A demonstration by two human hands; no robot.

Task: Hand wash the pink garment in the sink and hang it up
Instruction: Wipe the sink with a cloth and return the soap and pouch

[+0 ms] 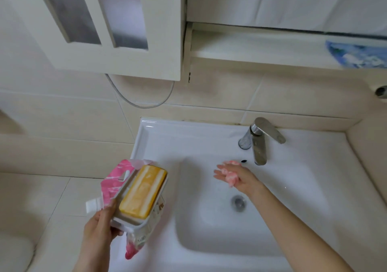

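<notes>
**A:** ok so where's the pink garment [230, 176] sitting right now?

**B:** it's lying bunched up on the right hand [243, 179], centre-right of the frame. That's over the basin of the white sink [159, 137], just left of the faucet [259, 146] spout.

**A:** is that hand's grip squeezing it?

**B:** nah, the fingers are stretching out pretty straight. The grip is apart and the wad is just resting on the palm. The drain [238, 202] is showing right below the hand.

**A:** and the other hand?

**B:** the left hand [100, 227], lower left, is holding a white soap dish [125, 221] with a yellow soap bar [142, 192] lying in it. The thumb is pressing on the near edge and the fingers are curling underneath, so that grip is clamping on the dish. A pink-and-white pouch [117, 177] with a white spout is being held under it too, sticking out at both ends.

**A:** anything up top?

**B:** a white cabinet [117, 58] is hanging at upper left. A shelf [251, 47] at upper right is carrying something blue, too blurry to tell what.
</notes>
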